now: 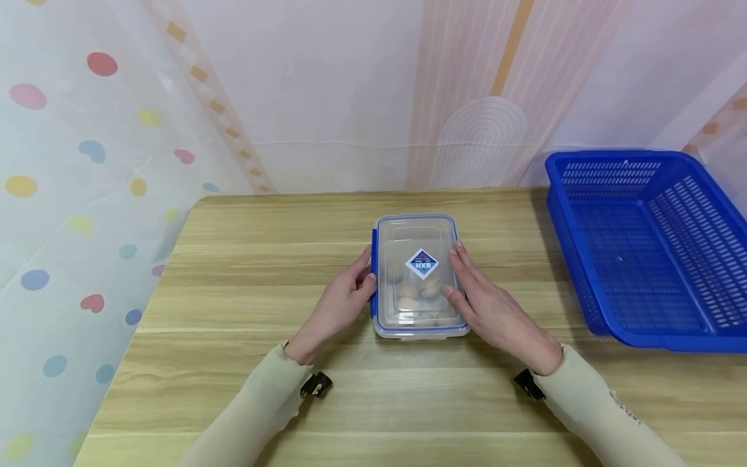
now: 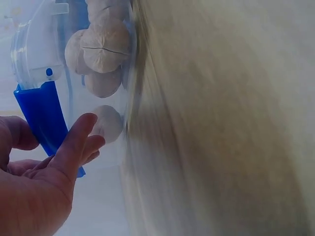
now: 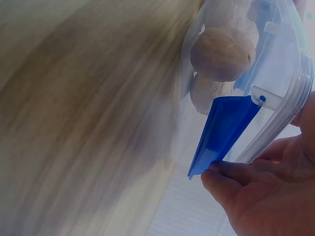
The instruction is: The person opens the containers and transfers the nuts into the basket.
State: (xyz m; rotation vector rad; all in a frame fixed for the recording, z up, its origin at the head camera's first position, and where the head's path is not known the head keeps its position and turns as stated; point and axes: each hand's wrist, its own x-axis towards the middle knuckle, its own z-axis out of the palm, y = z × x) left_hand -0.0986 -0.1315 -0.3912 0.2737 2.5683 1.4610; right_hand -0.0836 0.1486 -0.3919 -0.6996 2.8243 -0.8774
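The clear box (image 1: 415,288) stands on the table (image 1: 280,272) directly before you, lid (image 1: 417,237) on, walnuts (image 2: 105,49) inside. Your left grip (image 1: 338,301) pinches the left blue flap (image 2: 42,110) between thumb and fingers. Your right grip (image 1: 496,311) is not closed round anything: thumb on the lid, fingers extended along the edge, touching the right blue flap (image 3: 226,128), which stands off the wall. Step in hand, as judged: working the side latches; whether opening or fastening cannot be told. The next move calls for even force on both flaps, box kept steady. To your right, the blue basket (image 1: 583,251) is cut off by the frame. In the head view your right grip covers its flap; the label's (image 1: 422,264) small print is illegible.
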